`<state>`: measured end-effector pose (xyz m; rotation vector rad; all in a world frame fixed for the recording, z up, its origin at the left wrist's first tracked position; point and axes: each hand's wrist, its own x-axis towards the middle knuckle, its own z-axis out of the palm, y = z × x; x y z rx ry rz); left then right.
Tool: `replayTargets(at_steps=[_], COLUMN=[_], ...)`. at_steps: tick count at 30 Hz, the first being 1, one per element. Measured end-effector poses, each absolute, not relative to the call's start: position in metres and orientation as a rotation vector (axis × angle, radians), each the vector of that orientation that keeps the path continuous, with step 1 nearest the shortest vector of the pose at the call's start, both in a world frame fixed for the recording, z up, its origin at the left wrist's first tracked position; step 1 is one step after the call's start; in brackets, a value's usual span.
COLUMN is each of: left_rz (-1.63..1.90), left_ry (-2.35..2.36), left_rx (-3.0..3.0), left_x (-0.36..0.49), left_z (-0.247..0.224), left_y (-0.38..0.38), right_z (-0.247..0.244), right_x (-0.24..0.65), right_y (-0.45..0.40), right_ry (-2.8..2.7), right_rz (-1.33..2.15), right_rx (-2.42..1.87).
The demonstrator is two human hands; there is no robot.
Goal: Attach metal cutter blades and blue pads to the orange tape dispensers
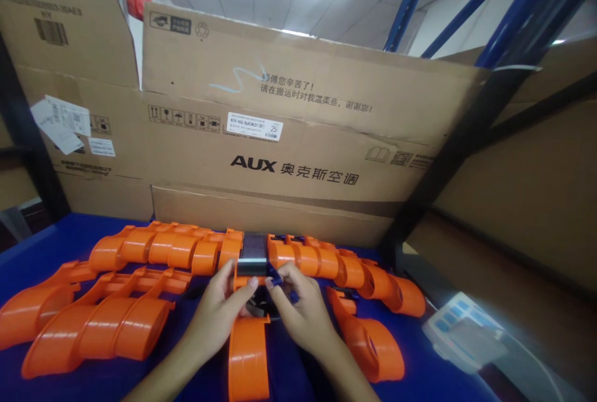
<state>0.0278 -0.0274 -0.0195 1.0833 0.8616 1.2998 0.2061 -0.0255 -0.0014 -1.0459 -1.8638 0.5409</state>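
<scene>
An orange tape dispenser [249, 358] points away from me between my hands, its round hub towards me. At its far end sits a black plate [252, 267] with a pale serrated edge. My left hand [224, 305] grips the dispenser's left side, thumb on the orange body just below the plate. On the other side, my right hand [301, 305] pinches a small dark blue piece [274, 274] against the dispenser's right edge. Whether that piece is attached cannot be made out. Fingers partly cover the dispenser's middle, where something dark and metallic shows.
Orange dispensers [161, 247] line the back of the blue table [196, 352]; others [100, 330] lie at left and more [373, 346] at right. A cardboard wall [298, 140] stands behind. A white device [466, 330] with blue buttons sits right, beside a dark post [433, 178].
</scene>
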Motion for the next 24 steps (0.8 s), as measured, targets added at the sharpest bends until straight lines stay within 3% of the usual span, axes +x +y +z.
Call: replayTargets(at_steps=[24], left_rz=[1.278], left_ry=[0.852], left_rx=[1.189], left_x=[0.0313], left_z=[-0.0237], left_y=[-0.0310], right_z=[-0.0044], right_x=[0.2143], right_y=[-0.0208], right_ry=[-2.043], right_rz=[0.319], right_rx=[-0.959])
